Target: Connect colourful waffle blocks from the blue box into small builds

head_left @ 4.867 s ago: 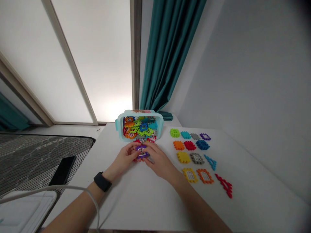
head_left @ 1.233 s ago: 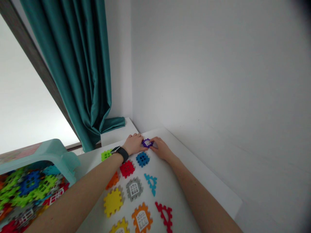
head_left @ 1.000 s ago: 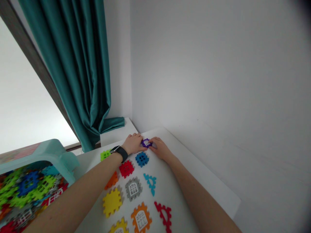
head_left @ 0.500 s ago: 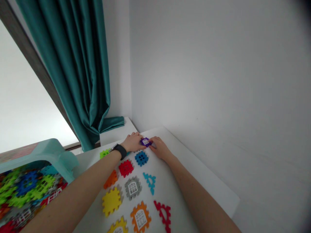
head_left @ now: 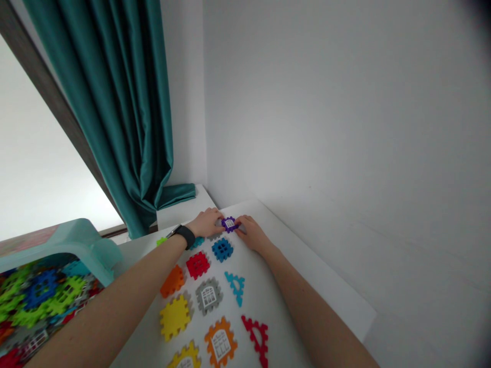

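Near the far end of the white table (head_left: pixel 284 327) lies a purple square building tile (head_left: pixel 229 224) with notched edges and a white window panel. My right hand (head_left: pixel 251 232) pinches its right edge. At the tile's left side is my left hand (head_left: pixel 206 223), thumb and fingers apart, the tips beside the edge; light contact cannot be ruled out. A dark watch (head_left: pixel 184 235) is on my left wrist. Closer to me are a blue tile (head_left: pixel 222 249), a teal tile (head_left: pixel 197 243) and a grey tile partly hidden by my left hand.
Toward me lie a red tile (head_left: pixel 198 265), an orange tile (head_left: pixel 172 281), a yellow tile (head_left: pixel 175 317), a grey window tile (head_left: pixel 209 296) and triangular pieces (head_left: pixel 236 288). A teal bin (head_left: pixel 82 237) heaped with pieces stands left. A wall (head_left: pixel 326 128) borders the right; a curtain (head_left: pixel 126 102) hangs behind.
My left hand has drawn slightly left, its thumb backing off the purple tile and uncovering more of its left side. My right hand and the tile have hardly moved.
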Motion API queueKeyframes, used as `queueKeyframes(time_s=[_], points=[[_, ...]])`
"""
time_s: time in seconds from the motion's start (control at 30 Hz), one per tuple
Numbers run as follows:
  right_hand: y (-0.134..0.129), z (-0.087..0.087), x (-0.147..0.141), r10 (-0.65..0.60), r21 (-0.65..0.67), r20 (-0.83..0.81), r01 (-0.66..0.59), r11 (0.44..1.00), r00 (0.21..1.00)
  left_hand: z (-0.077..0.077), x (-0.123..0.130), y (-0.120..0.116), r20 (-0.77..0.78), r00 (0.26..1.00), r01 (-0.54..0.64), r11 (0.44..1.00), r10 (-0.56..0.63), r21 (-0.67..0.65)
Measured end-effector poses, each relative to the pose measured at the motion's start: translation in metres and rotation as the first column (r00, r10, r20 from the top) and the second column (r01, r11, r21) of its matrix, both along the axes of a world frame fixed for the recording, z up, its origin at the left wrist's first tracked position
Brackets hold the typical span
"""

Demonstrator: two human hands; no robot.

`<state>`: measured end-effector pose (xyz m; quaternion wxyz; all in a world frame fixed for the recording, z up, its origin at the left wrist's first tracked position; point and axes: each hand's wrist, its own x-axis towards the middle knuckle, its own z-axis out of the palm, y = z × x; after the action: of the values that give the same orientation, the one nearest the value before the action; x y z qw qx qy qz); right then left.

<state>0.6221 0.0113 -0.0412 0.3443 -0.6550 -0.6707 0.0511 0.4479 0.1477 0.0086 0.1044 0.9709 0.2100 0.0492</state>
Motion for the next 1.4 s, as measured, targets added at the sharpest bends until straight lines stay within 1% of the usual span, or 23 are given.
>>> queueKeyframes(time_s=[0.23,0.37,0.47,0.57,0.73,0.9,1.1,1.2,1.27,1.3,1.4], points=[[0.001,-0.003,0.000,-0.003,0.017,-0.026,0.003,1.000,1.000,-0.006,-0.001,0.002,0.065,0.998,-0.001,1.000,0.003,-0.030],[-0.001,-0.002,0.000,-0.025,0.043,-0.055,0.028,0.999,0.998,-0.003,-0.007,-0.001,0.122,0.992,-0.015,0.999,0.021,-0.049],[-0.004,0.003,0.000,-0.046,0.072,-0.079,0.051,0.996,0.996,0.006,-0.014,-0.008,0.164,0.986,-0.017,0.999,0.025,-0.050],[-0.008,0.012,-0.002,-0.060,0.108,-0.103,0.071,0.992,0.993,0.019,-0.023,-0.018,0.202,0.979,-0.027,0.999,0.034,-0.038],[-0.017,0.031,-0.022,-0.016,0.156,-0.122,0.035,0.987,0.992,0.040,-0.046,-0.036,0.250,0.966,-0.082,0.996,0.070,0.038],[-0.031,0.051,-0.058,0.078,0.197,-0.113,-0.055,0.979,0.991,0.052,-0.082,-0.055,0.262,0.960,-0.117,0.991,0.097,0.064],[-0.048,0.077,-0.110,0.149,0.154,-0.052,-0.139,0.978,0.988,0.061,-0.137,-0.079,0.317,0.942,-0.113,0.993,0.113,-0.017],[-0.053,0.088,-0.143,0.213,0.130,-0.036,-0.207,0.970,0.976,0.067,-0.171,-0.095,0.336,0.938,-0.064,0.996,0.083,-0.069],[-0.056,0.094,-0.166,0.256,0.123,-0.028,-0.250,0.960,0.966,0.070,-0.198,-0.106,0.334,0.941,-0.030,0.997,0.053,-0.075],[-0.057,0.096,-0.179,0.275,0.120,-0.026,-0.270,0.955,0.961,0.071,-0.212,-0.111,0.328,0.943,-0.027,0.997,0.049,-0.070],[-0.059,0.100,-0.217,0.313,0.106,-0.037,-0.308,0.945,0.949,0.072,-0.256,-0.123,0.307,0.948,-0.068,0.997,0.077,-0.040]])
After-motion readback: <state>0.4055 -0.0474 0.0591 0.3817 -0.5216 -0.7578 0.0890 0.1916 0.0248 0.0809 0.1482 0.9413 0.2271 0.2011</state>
